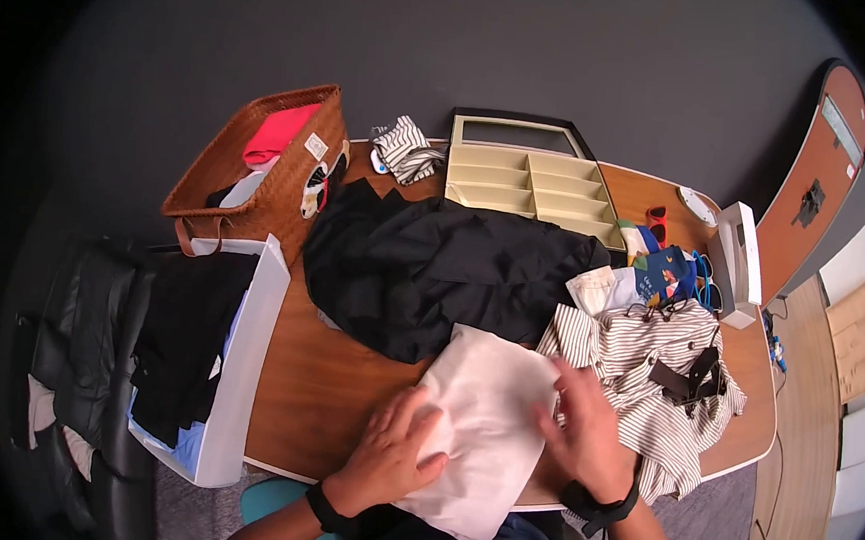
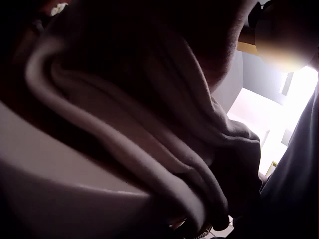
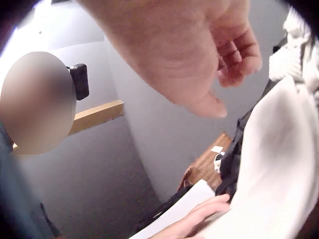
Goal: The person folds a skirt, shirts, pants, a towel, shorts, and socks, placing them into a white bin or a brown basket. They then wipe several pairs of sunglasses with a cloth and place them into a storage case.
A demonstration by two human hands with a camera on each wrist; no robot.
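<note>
A plain dark grey wall (image 1: 409,38) rises behind the wooden desk (image 1: 318,402). A black leather couch (image 1: 90,296) sits at the left, grey carpet (image 1: 726,521) lies underneath, and pale wooden flooring (image 1: 808,417) runs along the right, where brighter light falls.

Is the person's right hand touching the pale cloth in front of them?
Apart. The right wrist view shows the grey wall between the right hand and the pale cloth.
</note>
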